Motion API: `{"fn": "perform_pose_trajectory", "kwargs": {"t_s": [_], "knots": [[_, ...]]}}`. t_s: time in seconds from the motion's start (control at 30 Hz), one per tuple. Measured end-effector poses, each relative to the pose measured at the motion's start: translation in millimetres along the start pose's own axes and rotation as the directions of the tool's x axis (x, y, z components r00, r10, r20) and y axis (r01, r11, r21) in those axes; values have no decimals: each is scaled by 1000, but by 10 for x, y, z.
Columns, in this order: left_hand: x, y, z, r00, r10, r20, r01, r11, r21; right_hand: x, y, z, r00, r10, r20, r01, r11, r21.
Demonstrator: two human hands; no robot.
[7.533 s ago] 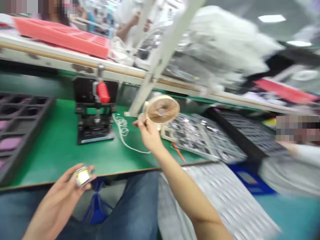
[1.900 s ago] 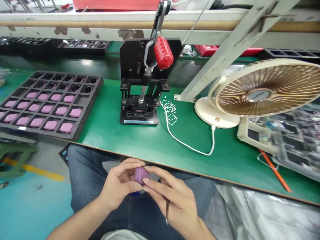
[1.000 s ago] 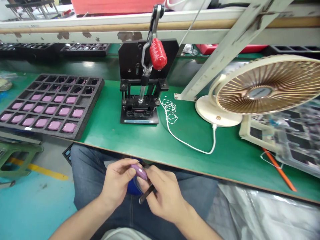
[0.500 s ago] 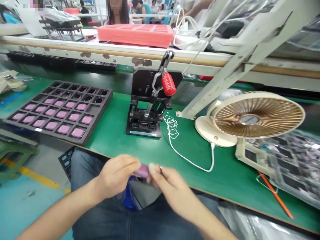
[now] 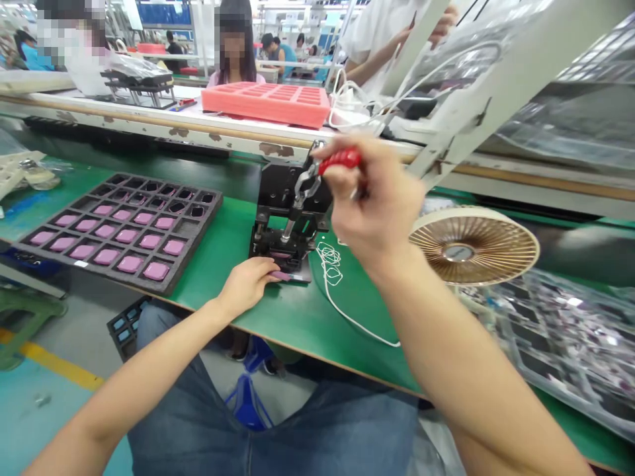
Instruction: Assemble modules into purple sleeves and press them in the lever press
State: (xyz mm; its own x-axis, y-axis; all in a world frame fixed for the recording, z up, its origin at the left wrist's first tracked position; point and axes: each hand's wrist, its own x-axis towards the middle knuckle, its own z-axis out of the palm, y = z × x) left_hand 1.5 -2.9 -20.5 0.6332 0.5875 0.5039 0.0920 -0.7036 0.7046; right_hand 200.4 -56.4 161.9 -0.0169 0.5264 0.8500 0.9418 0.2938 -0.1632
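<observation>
My right hand (image 5: pixel 374 198) is wrapped round the red handle (image 5: pixel 342 160) of a black toggle-clamp press (image 5: pixel 292 211) on the green bench. The handle is lifted and tilted to the right. At the foot of the press, my left hand (image 5: pixel 251 284) pinches a flat purple piece (image 5: pixel 281 276) by its left end, at the front edge of the base. Whether the piece rests on the base I cannot tell. Left of the press lies a dark foam tray (image 5: pixel 166 281) with purple rounded-square pieces in its front pockets and black frames in the back ones.
A cream fan (image 5: pixel 459 248) and a thin white cable (image 5: pixel 347 315) are right of the press. Bagged parts (image 5: pixel 570 337) lie at far right. A pink foam tray (image 5: pixel 265 106) sits on the shelf above. A slanted post (image 5: pixel 476 125) rises at right. Co-workers are beyond.
Both hands held the purple piece above my lap. My left hand has carried it forward to the press base; my right hand has let go, risen and taken hold of the red handle.
</observation>
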Motion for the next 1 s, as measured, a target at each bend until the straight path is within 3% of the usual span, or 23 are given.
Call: {"fn": "perform_pose_trajectory", "kwargs": {"t_s": [0.1,0.2,0.23,0.3,0.37,0.43,0.53,0.63,0.8,0.93,1.0], "knots": [[-70,38,-77,997,-58,-43,57,998,-32,139,-67,-126,987,83,-137,-88,996,-35],[-196,65,-233,977,-164,-138,155,985,-70,-233,-146,-125,978,66,-198,-78,996,-53],[-253,61,-289,966,-202,-162,190,978,-88,-461,-154,-74,989,45,-143,-54,997,-61],[-372,38,-382,943,-272,-190,252,960,-125,-943,-125,91,991,32,127,-22,997,-79],[-472,12,-432,924,-323,-205,296,943,-152,-1307,-47,293,912,90,400,-38,990,-136],[-531,-1,-443,915,-344,-211,314,936,-162,-1452,55,478,799,181,573,-56,972,-228],[-533,21,-431,924,-317,-212,293,946,-137,-1356,204,666,696,237,678,-42,956,-292],[-447,67,-431,951,-228,-207,222,974,-55,-1198,303,769,679,211,703,-17,962,-272],[-176,106,-316,985,-19,-171,46,987,155,-1307,295,707,739,157,655,-2,973,-231],[108,30,-81,997,77,24,-81,965,248,-1588,241,295,925,45,377,14,988,-152],[243,-27,23,991,81,107,-105,965,241,-1659,181,25,969,36,246,-15,996,-84]]}}
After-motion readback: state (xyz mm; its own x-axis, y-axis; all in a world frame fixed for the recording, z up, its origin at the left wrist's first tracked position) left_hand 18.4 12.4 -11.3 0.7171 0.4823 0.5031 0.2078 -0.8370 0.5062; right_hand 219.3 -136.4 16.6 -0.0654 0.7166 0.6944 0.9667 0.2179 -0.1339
